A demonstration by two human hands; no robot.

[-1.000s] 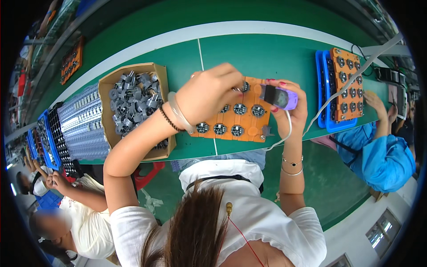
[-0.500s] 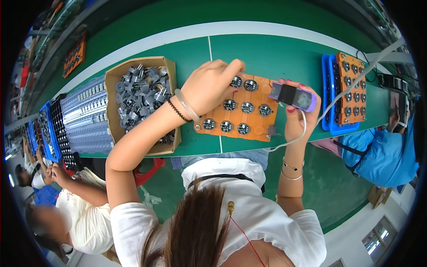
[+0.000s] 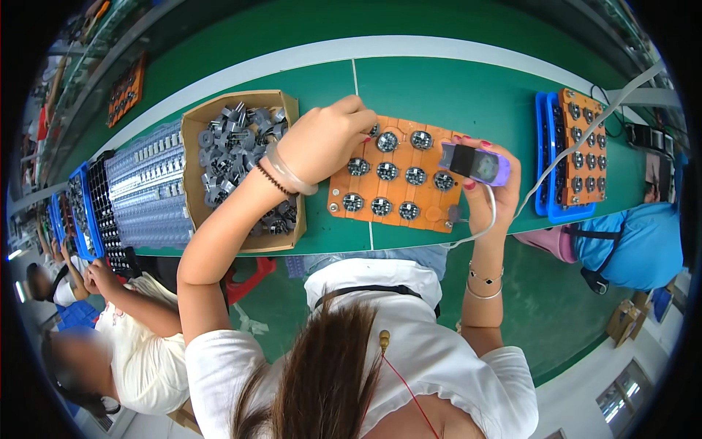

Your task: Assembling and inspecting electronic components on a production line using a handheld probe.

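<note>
In front of me on the green table lies an orange fixture board (image 3: 373, 189) with several small round circuit boards (image 3: 387, 172) set in its holes. My left hand (image 3: 329, 139) is at the board's upper left corner, fingers bent and pressed together beside a round circuit board there. Whatever it pinches, if anything, is hidden. A purple block-shaped handheld device (image 3: 488, 167) with a black band and a grey cable is in my right hand (image 3: 497, 197), fingers wrapped round it. The device is over the fixture's right edge, near a circuit board.
A cardboard box (image 3: 298, 172) of grey round parts with metal prongs stands left of the fixture, beside stacked clear plastic trays (image 3: 146, 186). At the right, another filled orange fixture (image 3: 583, 150) rests on blue trays (image 3: 541, 157). A co-worker (image 3: 146, 351) sits at the left.
My left hand has drawn back left from the fixture's top, uncovering more circuit boards. The purple device has shifted slightly and tilted in my right hand. The whole view has moved a little.
</note>
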